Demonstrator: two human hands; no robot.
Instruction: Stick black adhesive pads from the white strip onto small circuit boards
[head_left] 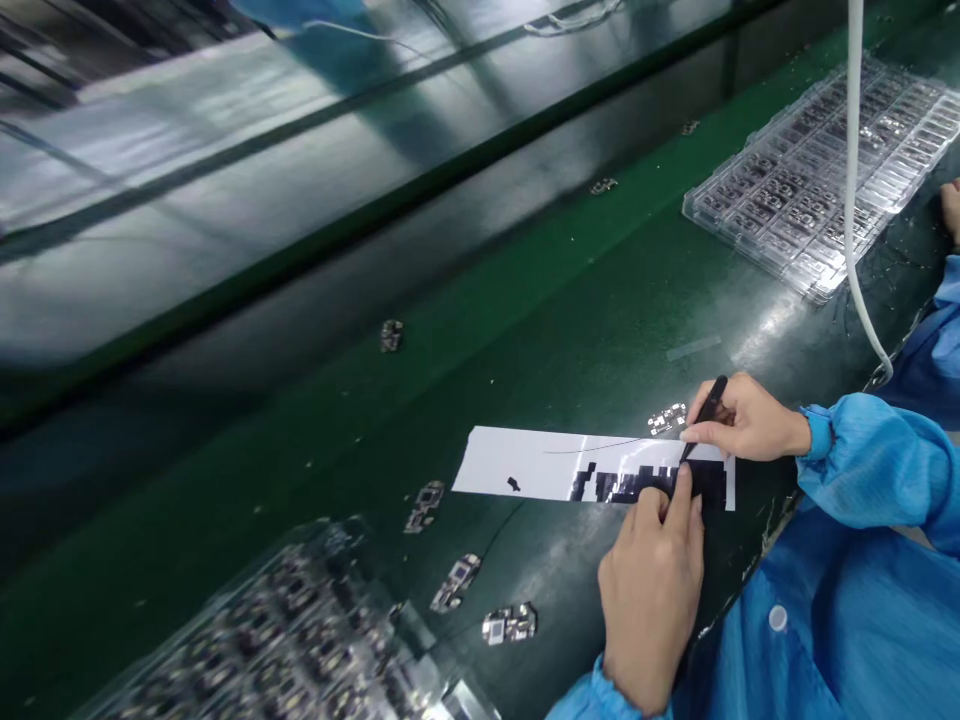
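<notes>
A white backing strip (525, 458) lies on the green work surface, with small black tape pieces (622, 487) stuck along its right part. My left hand (652, 575) rests on the strip's near edge, holding nothing, its index finger stretched onto the black pieces. Black tweezers (707, 408) are pinched in my right hand (742, 420), tips down at the black pieces beside my left fingertip. Whether the tips grip a piece is too small to tell. Just beyond the strip, near my right hand, sits a small circuit board (667, 418). One loose black bit (514, 484) lies on the strip's left part.
Several small circuit boards, such as one by the strip (455, 583), lie at left. A clear tray of boards (420, 625) fills the lower left; stacked clear trays (750, 240) stand upper right. A white cable (853, 180) hangs at right, near another person's hand (951, 208).
</notes>
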